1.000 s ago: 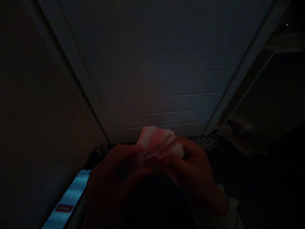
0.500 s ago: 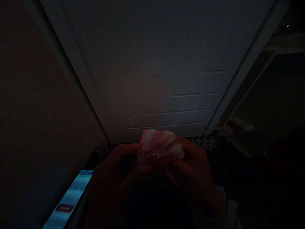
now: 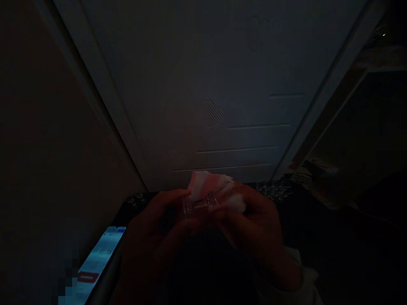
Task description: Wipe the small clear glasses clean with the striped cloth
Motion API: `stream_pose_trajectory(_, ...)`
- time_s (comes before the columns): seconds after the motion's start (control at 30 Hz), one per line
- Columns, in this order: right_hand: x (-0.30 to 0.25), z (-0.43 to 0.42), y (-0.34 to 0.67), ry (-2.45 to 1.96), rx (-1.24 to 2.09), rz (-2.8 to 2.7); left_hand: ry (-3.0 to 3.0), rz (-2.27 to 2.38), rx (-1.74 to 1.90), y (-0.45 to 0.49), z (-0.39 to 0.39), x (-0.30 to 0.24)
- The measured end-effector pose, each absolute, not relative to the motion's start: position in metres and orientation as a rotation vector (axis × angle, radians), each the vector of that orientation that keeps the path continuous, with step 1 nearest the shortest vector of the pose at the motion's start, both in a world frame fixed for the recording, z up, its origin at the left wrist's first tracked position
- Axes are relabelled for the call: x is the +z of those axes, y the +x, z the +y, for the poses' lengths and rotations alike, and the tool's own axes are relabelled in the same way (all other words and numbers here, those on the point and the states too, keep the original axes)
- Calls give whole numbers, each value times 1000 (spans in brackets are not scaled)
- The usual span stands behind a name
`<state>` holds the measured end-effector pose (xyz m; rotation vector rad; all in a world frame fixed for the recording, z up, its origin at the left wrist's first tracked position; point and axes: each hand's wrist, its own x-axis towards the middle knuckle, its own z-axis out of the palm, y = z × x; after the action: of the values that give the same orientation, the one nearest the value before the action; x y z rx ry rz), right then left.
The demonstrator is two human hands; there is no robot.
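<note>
- The scene is very dark; only the middle of the head view catches some light.
- The left hand (image 3: 159, 228) and the right hand (image 3: 257, 224) are drawn close together at the lower centre, their fingertips almost meeting.
- Between them lies a small clear glass bottle (image 3: 199, 205), turned on its side, its length running from one hand towards the other.
- The left hand's thumb and fingers are closed on the bottle's left end.
- The right hand is closed on a crumpled pink-and-white tissue (image 3: 211, 186), which sits just above and behind the bottle and touches it; it bunches out over the right fingers.
- Whether the right fingers also pinch the bottle itself is hard to tell in this light; they appear to press the tissue against its right end.
- A pale sleeve (image 3: 305, 275) shows at the right wrist.
- To the lower left, well apart from the hands, a lit phone screen (image 3: 98, 262) lies face up with a red bar on it.
- Behind the hands, a row of small clear glass items (image 3: 275, 188) glints on a dark surface (image 3: 302, 220).
- Beyond stands a pale door (image 3: 222, 84) with striped heart shapes (image 3: 212, 113).
</note>
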<state>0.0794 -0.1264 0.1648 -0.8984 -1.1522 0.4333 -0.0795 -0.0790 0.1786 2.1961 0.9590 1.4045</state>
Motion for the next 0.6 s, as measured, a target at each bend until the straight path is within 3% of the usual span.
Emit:
stream_pose_trajectory(0.2, 161, -124, 78, -884, 526, -1050, 2235, 887, 1398, -83, -74, 163)
stream_pose_trajectory(0.6, 166, -127, 81, -821, 1118, -672, 2660, 817, 1357, -85, -72, 168)
